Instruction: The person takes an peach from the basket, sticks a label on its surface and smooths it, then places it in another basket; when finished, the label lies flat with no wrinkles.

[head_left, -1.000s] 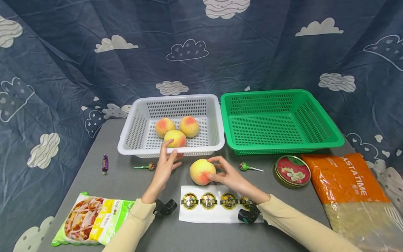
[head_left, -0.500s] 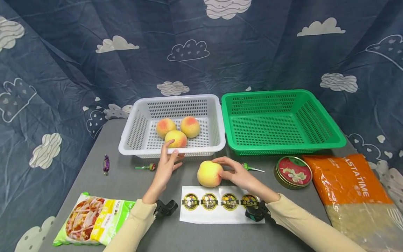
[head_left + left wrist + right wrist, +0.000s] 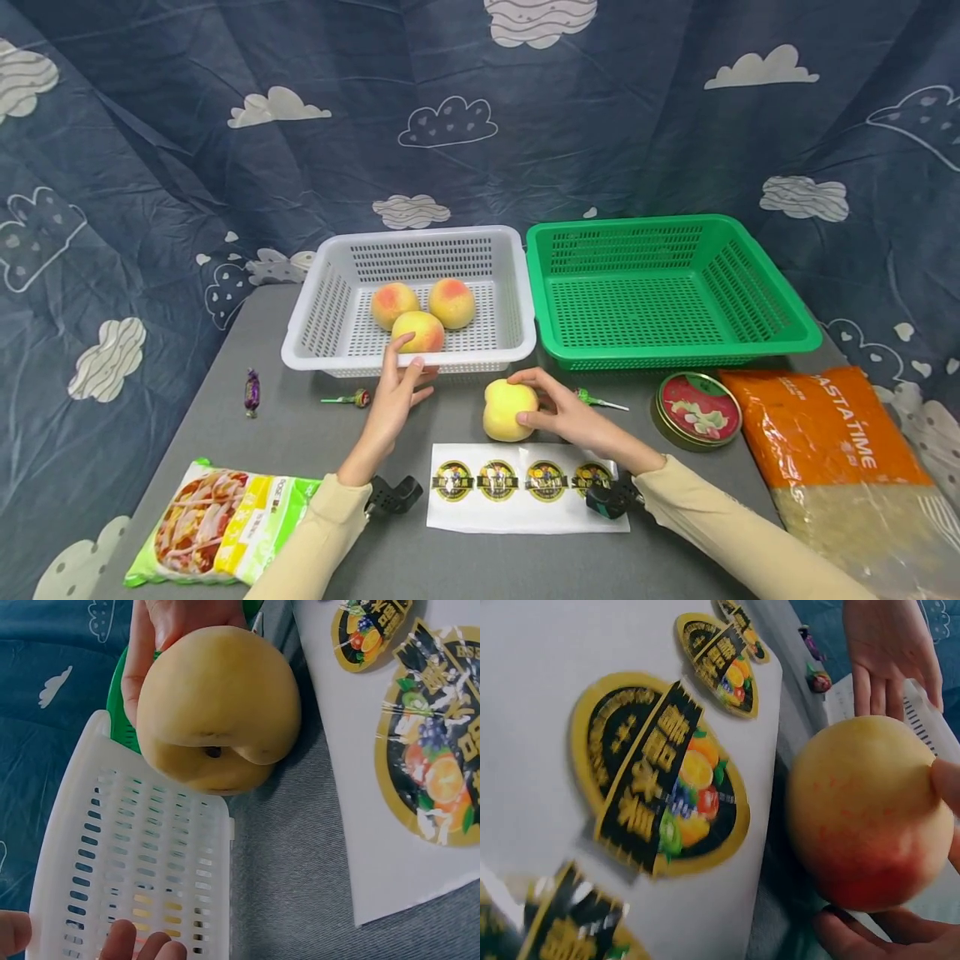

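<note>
My right hand (image 3: 561, 411) holds a yellow-and-red peach (image 3: 507, 411) from its right side, over the grey table before the baskets. In the right wrist view the peach (image 3: 870, 817) sits between thumb and fingers, its red patch low; the left wrist view shows its stem hollow. My left hand (image 3: 397, 392) stays at the front rim of the white basket (image 3: 300, 362), fingers loosely extended, one of them reaching up past the rim. Inside that basket lie three more peaches (image 3: 450, 304). A sheet of round fruit stickers (image 3: 528, 521) lies just in front of the held peach.
To the right stand an empty green basket (image 3: 678, 348), a round red-lidded tin (image 3: 697, 408) and an orange pasta bag (image 3: 832, 433). Lollipops (image 3: 360, 397) flank the hands. At left are a purple candy (image 3: 252, 392) and a green-and-white food bag (image 3: 225, 525).
My right hand has shifted the peach a little to the right and turned it, so its red patch has gone from the head view. My left hand has stayed in place.
</note>
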`<state>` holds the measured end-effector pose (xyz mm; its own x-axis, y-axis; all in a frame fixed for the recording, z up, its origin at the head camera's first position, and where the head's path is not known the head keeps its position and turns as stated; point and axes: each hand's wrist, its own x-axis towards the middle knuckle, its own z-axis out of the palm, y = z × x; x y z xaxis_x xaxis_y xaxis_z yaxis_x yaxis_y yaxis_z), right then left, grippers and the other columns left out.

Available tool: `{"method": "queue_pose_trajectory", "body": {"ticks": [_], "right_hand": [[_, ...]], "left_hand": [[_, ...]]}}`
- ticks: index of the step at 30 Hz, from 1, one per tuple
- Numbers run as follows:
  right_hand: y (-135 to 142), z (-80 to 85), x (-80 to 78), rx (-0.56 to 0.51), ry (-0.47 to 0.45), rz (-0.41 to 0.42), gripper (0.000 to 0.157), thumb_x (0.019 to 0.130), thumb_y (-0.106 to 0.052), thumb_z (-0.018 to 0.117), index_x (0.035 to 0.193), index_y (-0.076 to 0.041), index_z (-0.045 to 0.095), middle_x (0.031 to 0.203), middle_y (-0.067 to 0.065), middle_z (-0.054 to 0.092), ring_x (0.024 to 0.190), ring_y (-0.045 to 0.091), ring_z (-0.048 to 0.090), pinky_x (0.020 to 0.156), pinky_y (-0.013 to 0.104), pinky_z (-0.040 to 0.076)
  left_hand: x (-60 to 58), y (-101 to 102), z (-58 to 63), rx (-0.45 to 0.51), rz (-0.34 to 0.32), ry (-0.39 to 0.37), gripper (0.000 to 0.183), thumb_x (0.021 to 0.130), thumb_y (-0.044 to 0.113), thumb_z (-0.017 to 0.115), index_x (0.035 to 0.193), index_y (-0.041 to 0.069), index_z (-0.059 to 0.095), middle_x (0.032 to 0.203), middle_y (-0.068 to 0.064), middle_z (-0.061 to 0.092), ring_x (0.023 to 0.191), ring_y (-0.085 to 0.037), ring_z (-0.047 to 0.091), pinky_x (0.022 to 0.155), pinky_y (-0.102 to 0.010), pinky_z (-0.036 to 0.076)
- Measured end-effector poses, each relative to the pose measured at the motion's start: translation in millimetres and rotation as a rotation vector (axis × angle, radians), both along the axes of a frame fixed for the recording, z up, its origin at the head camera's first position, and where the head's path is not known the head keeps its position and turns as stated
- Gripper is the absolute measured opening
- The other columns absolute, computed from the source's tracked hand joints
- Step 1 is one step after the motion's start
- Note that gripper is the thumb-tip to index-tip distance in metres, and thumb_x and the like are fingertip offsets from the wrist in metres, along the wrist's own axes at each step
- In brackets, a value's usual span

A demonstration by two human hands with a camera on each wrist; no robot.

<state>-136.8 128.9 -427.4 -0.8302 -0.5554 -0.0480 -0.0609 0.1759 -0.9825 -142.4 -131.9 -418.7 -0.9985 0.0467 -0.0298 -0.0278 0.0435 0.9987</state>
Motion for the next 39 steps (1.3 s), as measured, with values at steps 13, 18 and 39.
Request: {"method": "queue_pose_trajectory", "body": {"ticks": [13, 18, 39], "right_hand": [[47, 3.5, 34.4, 0.284, 0.295, 0.023, 0.029, 0.079, -0.002, 0.066, 0.105, -0.002, 0.056, 0.099, 0.012, 0.057, 0.082, 0.022, 0.055, 0.066, 0.03, 0.048], [60, 2.0, 50.6, 0.61, 0.469, 0.041, 0.032, 0.068, -0.013, 0.075, 0.097, -0.011, 0.06, 0.086, -0.002, 0.051, 0.073, 0.011, 0.049, 0.057, 0.027, 0.042], [44, 26.2, 24.0, 0.377, 0.377, -0.086, 0.02, 0.077, 0.004, 0.065, 0.086, -0.01, 0.054, 0.075, -0.004, 0.056, 0.067, 0.008, 0.053, 0.058, 0.025, 0.045]], "left_hand": [[35.9, 36, 21.1, -0.547, -0.544, 0.447, 0.033, 0.091, 0.023, 0.053, 0.124, 0.02, 0.053, 0.108, -0.003, 0.054, 0.096, -0.013, 0.053, 0.08, -0.028, 0.045], [64.7, 72, 5.7, -0.939, -0.873, 0.738, 0.029, 0.092, 0.036, 0.049, 0.119, 0.028, 0.058, 0.127, -0.002, 0.043, 0.118, -0.014, 0.037, 0.097, -0.027, 0.032], [79.9, 87, -11.2, -1.214, -0.756, 0.885, 0.037, 0.084, 0.044, 0.058, 0.12, 0.036, 0.056, 0.131, -0.011, 0.04, 0.115, -0.023, 0.039, 0.09, -0.031, 0.04]]}}
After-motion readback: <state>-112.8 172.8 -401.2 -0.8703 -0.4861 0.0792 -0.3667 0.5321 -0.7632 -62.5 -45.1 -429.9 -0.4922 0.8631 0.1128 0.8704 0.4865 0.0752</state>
